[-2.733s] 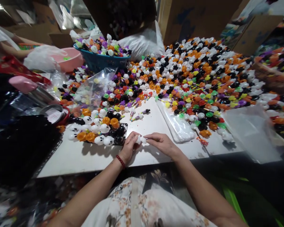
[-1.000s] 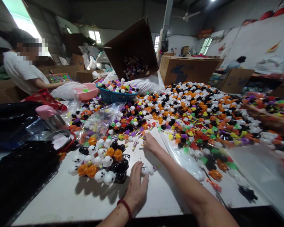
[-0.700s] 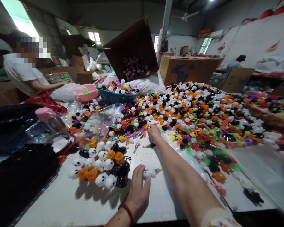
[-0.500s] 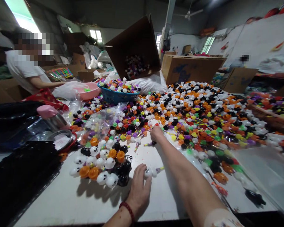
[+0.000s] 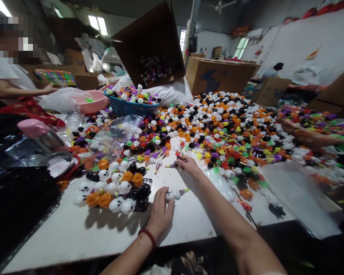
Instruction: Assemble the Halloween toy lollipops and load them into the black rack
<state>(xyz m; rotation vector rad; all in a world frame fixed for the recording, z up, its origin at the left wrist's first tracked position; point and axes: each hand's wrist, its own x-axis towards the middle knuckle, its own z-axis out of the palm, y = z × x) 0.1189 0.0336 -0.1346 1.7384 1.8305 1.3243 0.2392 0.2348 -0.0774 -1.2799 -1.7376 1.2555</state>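
Note:
My left hand [image 5: 159,209] rests on the white table with its thumb and fingers closed round a white skull-faced toy [image 5: 171,195]. A thin, colourful stem points right from that toy. Farther forward, my right hand [image 5: 189,166] pinches a small red-topped toy with a patterned tube [image 5: 180,156]. Close by that hand lies a dark-tipped patterned tube [image 5: 171,165], with another patterned tube [image 5: 157,167] to its left. Left of my left hand, a black rack [image 5: 148,183] bears white skull, orange pumpkin and black heads [image 5: 124,187].
A large pile of mixed toy heads [image 5: 218,114] spreads across the back and right. Behind stand a blue basket [image 5: 129,108], a pink basin [image 5: 88,103] and a tilted carton [image 5: 160,46]. A pink-topped flask [image 5: 34,129] and black racks [image 5: 25,206] are left. A person [image 5: 8,80] works far left.
My right hand has drawn back toward me from the pile with the red-topped toy. The left hand keeps its hold on the skull-faced toy. The whole view has shifted slightly to the right.

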